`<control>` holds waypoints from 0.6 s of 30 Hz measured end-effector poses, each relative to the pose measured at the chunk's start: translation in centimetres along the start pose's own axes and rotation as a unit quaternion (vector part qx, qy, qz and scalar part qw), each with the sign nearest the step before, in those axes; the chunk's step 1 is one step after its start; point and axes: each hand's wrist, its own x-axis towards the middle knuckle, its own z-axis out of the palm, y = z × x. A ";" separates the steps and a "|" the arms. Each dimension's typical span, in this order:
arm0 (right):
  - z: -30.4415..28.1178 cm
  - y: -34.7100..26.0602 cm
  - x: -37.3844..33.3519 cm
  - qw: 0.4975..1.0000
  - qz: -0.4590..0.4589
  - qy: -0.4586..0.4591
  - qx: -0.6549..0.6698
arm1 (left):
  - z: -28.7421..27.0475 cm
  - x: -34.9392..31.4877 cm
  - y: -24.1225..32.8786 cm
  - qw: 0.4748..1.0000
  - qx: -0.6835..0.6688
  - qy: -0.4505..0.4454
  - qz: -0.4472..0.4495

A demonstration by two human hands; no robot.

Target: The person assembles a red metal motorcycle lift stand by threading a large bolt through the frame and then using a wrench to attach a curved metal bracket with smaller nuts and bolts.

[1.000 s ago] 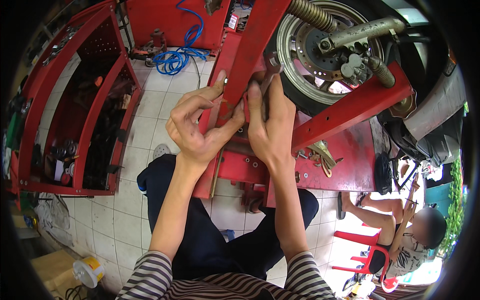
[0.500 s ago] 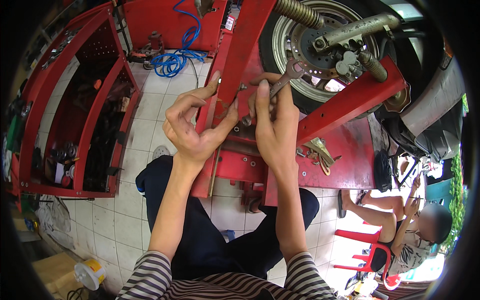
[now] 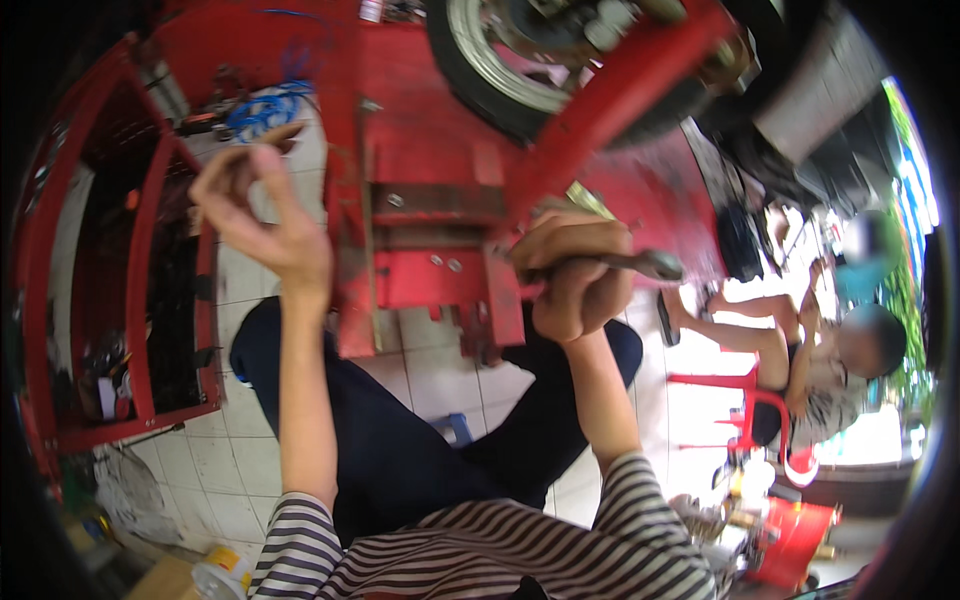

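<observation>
My right hand [image 3: 575, 265] is closed around a metal wrench [image 3: 655, 264], whose end sticks out to the right of the fist. The hand hovers over the front right part of the red steel lift frame [image 3: 440, 280]. To the left of the frame's upright, my left hand [image 3: 265, 215] is raised in the air, blurred, with curled fingers and the thumb apart from them. I see nothing between its fingers. A bolt end [image 3: 371, 105] shows on the upright, and small nuts or washers [image 3: 437, 260] sit on the frame's crosspieces.
A motorcycle wheel [image 3: 500, 70] stands beyond a slanted red arm [image 3: 625, 100]. A red tool cart [image 3: 150, 300] is on the left, near a coiled blue hose [image 3: 265, 110]. A person sits on a red plastic chair [image 3: 745, 400] at the right.
Both hands have come away from the red upright: the left outward to the left, the right nearer me with the wrench turned sideways. The whole view has shifted.
</observation>
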 end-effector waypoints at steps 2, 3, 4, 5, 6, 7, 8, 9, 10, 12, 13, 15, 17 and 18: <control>-3.3 0.9 -0.8 0.993 -0.071 0.069 -0.067 | -0.6 0.1 -0.6 1.000 0.011 0.004 -0.010; -5.2 1.5 -1.3 0.983 -0.094 0.107 -0.112 | -0.6 0.0 -0.2 0.999 0.032 0.008 -0.022; -7.3 2.3 -2.0 0.964 -0.092 0.154 -0.198 | -0.4 -0.2 -0.5 0.999 0.015 0.009 -0.043; -9.5 3.5 -2.2 0.946 -0.099 0.189 -0.244 | -0.4 -0.2 -0.6 0.998 0.002 0.007 -0.062; -11.2 5.1 -2.6 0.934 -0.091 0.207 -0.275 | -0.4 -0.1 -0.6 0.995 -0.013 0.008 -0.100; -12.8 6.4 -3.2 0.925 -0.071 0.215 -0.304 | -0.2 -0.1 -0.5 0.990 -0.030 0.007 -0.140; -14.0 7.4 -3.9 0.922 -0.037 0.213 -0.321 | 0.1 -0.1 -0.6 0.983 -0.047 0.004 -0.179; -13.8 8.0 -4.6 0.925 0.061 0.212 -0.309 | -0.1 0.0 -1.2 0.975 -0.070 0.001 -0.210; -13.7 8.6 -5.4 0.913 0.147 0.194 -0.327 | -0.5 0.3 -1.9 0.966 -0.093 0.002 -0.240; -14.2 9.7 -6.9 0.897 0.256 0.107 -0.343 | -0.1 0.3 -1.9 0.945 -0.127 0.031 -0.301; -14.8 10.2 -7.3 0.896 0.280 0.040 -0.342 | 0.0 0.2 -1.9 0.943 -0.125 0.032 -0.308; -16.2 10.9 -7.8 0.885 0.328 -0.064 -0.325 | -0.2 0.2 -2.2 0.939 -0.121 0.037 -0.319; -18.4 11.2 -8.2 0.865 0.378 -0.138 -0.301 | -0.4 0.1 -2.8 0.933 -0.135 0.048 -0.331; -19.7 11.6 -8.8 0.859 0.343 -0.168 -0.342 | -0.3 0.0 -2.8 0.930 -0.136 0.051 -0.338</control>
